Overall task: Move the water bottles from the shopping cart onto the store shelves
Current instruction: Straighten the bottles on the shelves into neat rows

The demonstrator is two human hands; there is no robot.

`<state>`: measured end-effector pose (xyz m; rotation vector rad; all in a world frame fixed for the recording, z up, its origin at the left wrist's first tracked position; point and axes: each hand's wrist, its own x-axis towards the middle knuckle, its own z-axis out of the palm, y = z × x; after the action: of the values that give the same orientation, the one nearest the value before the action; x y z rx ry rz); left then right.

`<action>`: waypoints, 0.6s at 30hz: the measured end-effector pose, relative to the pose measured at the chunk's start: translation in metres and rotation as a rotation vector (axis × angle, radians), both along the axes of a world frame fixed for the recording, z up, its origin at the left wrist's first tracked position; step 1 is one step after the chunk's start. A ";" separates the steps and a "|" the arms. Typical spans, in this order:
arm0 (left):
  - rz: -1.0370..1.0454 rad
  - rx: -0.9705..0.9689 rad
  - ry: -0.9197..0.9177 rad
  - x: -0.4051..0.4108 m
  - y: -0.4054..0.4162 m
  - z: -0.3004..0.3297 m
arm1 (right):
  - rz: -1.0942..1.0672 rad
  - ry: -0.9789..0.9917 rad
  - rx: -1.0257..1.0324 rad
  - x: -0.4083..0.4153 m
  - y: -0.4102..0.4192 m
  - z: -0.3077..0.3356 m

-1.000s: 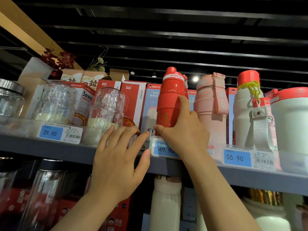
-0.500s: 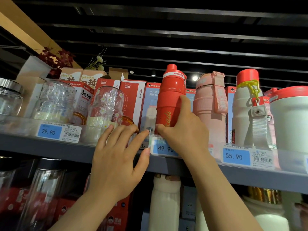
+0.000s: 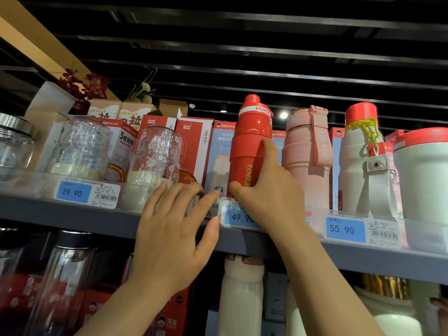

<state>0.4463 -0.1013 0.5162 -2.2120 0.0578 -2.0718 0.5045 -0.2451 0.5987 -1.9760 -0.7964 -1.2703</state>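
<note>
up top, right hand [image 3: 269,190] grips red bottle [image 3: 252,146] beside pink bottle [image 3: 306,156]; left hand [image 3: 169,229] spread flat near glass jar [image 3: 157,158].

Both arms reach up and away from the near bottom edge, bare forearms. Left hand [image 3: 169,229] back-of-hand to camera, fingers straight and spread, fingertips [image 3: 162,187] at the shelf [image 3: 72,214] front lip, thumb out to the right; holds nothing. Right hand [image 3: 269,190] further right and slightly higher, wrist bent, grip wrapped on the red bottle [image 3: 251,146] low on its body (thumb left side, index finger up the right side).
</note>
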 end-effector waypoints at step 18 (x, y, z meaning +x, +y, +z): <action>0.030 0.005 -0.006 0.001 0.001 -0.001 | -0.009 -0.063 -0.020 -0.012 -0.011 -0.008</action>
<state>0.4474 -0.0999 0.5149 -2.1897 0.0289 -2.0612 0.4921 -0.2562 0.5912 -1.9665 -0.8344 -1.3402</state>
